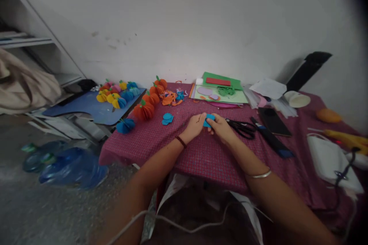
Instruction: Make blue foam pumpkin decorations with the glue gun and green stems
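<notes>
Between both hands, over the red checked tablecloth [198,157], is a small piece of blue paper [209,120]. My left hand [197,124] pinches its left side. The fingers of my right hand [221,127] are closed on its right side. To the left of my hands lie a few blue paper cutouts [167,118]. Black-handled scissors [243,128] rest just right of my right hand. Farther left stand several orange folded-paper pumpkins [143,110] with green tops, and a blue paper one [125,125] sits at the table's edge.
Paper scraps [172,97] and coloured sheets [220,91] lie near the wall. On the right are a cutter knife [273,139], a phone [274,121], a yellow glue gun [347,139] and a white power strip [330,160]. A blue side table [94,109] holds more paper pumpkins; water bottles [74,168] lie on the floor.
</notes>
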Action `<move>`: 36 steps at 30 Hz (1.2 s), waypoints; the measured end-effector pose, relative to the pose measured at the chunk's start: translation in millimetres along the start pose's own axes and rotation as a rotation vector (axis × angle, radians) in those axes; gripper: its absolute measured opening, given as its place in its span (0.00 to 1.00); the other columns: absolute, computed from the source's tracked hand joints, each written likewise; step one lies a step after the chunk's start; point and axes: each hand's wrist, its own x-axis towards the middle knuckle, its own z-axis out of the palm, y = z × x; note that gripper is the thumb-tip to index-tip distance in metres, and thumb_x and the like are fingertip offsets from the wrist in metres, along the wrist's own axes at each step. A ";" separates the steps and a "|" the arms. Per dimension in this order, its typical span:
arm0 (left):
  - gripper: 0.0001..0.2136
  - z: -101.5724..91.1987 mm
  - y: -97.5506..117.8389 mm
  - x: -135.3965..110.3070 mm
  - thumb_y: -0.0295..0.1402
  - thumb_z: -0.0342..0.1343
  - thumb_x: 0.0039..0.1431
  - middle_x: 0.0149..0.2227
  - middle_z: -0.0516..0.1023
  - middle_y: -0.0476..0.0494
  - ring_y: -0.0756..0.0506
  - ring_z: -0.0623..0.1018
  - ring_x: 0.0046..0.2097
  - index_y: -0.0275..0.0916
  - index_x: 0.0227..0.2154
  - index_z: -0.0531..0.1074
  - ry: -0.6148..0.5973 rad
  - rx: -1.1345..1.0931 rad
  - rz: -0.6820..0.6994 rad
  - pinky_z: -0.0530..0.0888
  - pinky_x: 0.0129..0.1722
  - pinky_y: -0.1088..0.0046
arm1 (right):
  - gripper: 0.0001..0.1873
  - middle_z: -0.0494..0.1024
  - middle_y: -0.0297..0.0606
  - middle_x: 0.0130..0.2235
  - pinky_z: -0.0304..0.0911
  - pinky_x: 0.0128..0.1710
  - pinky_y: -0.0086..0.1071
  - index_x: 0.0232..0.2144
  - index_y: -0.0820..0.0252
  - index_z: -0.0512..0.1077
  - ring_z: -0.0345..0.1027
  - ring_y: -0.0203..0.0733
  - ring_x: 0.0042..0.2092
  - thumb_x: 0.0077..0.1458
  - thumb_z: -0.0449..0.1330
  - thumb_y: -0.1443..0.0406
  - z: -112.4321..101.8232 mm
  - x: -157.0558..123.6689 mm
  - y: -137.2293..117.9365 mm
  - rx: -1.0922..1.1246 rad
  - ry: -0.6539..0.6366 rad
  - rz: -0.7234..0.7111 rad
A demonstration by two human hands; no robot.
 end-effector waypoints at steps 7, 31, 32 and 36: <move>0.18 -14.1 3.5 -2.6 0.46 0.52 0.57 0.20 0.62 0.53 0.50 0.61 0.26 0.38 0.20 0.64 0.010 0.076 0.025 0.56 0.28 0.73 | 0.17 0.66 0.24 0.15 0.51 0.16 0.23 0.28 0.59 0.66 0.56 0.28 0.15 0.45 0.61 0.52 5.1 -0.6 5.9 -0.063 -0.072 0.085; 0.24 -18.6 -1.0 7.6 0.56 0.50 0.52 0.16 0.67 0.51 0.52 0.65 0.20 0.37 0.20 0.64 -0.158 -0.570 -0.146 0.61 0.21 0.75 | 0.21 0.70 0.29 0.18 0.52 0.18 0.24 0.29 0.61 0.68 0.58 0.30 0.17 0.50 0.62 0.49 6.9 -4.4 6.5 0.196 -0.265 0.073; 0.24 -19.5 -1.4 7.7 0.56 0.51 0.51 0.16 0.68 0.50 0.51 0.66 0.20 0.37 0.19 0.65 -0.193 -0.577 -0.149 0.62 0.21 0.75 | 0.21 0.71 0.30 0.19 0.53 0.19 0.24 0.29 0.61 0.68 0.60 0.30 0.18 0.50 0.62 0.49 5.8 -4.4 6.7 0.183 -0.270 0.073; 0.25 -19.9 0.4 4.8 0.56 0.54 0.49 0.16 0.71 0.47 0.50 0.68 0.20 0.35 0.19 0.68 -0.335 -0.599 -0.166 0.63 0.21 0.74 | 0.23 0.73 0.33 0.22 0.56 0.21 0.24 0.27 0.62 0.70 0.62 0.30 0.21 0.48 0.63 0.47 1.9 -3.7 8.1 0.139 -0.222 0.058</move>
